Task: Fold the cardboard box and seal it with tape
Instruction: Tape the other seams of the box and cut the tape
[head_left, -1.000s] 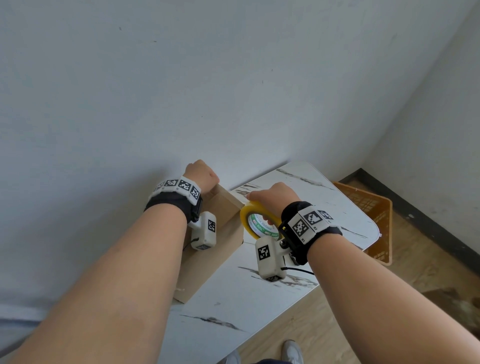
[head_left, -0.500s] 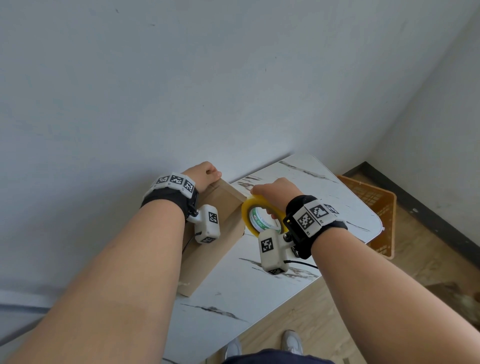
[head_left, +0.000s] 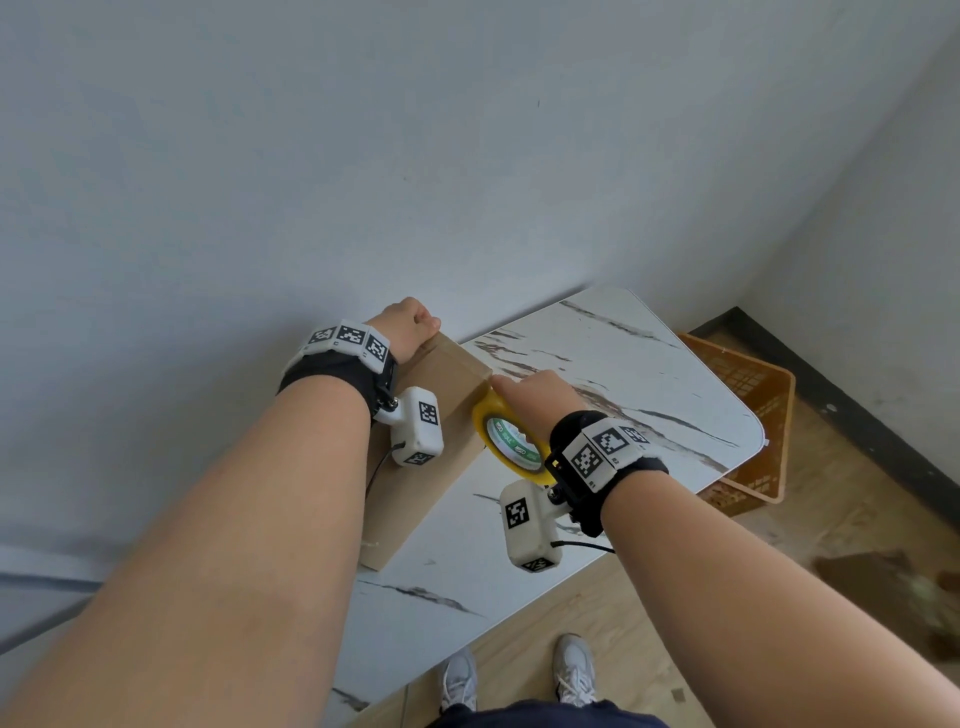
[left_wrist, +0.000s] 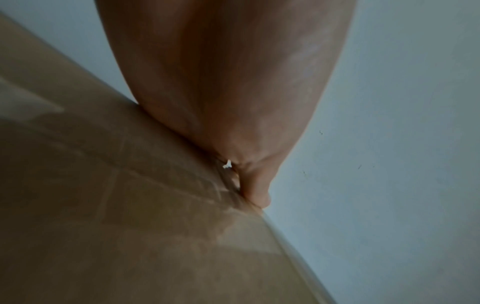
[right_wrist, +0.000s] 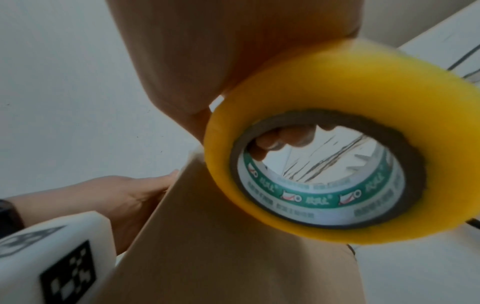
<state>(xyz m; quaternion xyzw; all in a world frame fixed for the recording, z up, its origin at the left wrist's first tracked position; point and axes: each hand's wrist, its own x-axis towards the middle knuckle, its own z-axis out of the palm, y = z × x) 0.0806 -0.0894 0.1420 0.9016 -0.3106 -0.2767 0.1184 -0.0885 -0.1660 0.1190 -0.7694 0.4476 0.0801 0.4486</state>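
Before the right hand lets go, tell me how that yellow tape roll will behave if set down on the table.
The tape roll is a round ring, so on its edge it would likely roll across the smooth marble-look table. Flat on its side it should stay put. With its thick winding it looks stiff; the right hand fingers hook through its core.

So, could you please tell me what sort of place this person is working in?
Probably a plain room used as a makeshift packing spot, not a warehouse: a small marble-patterned table pushed against a bare white wall, wood-look flooring, and an orange plastic crate on the floor beside the table.
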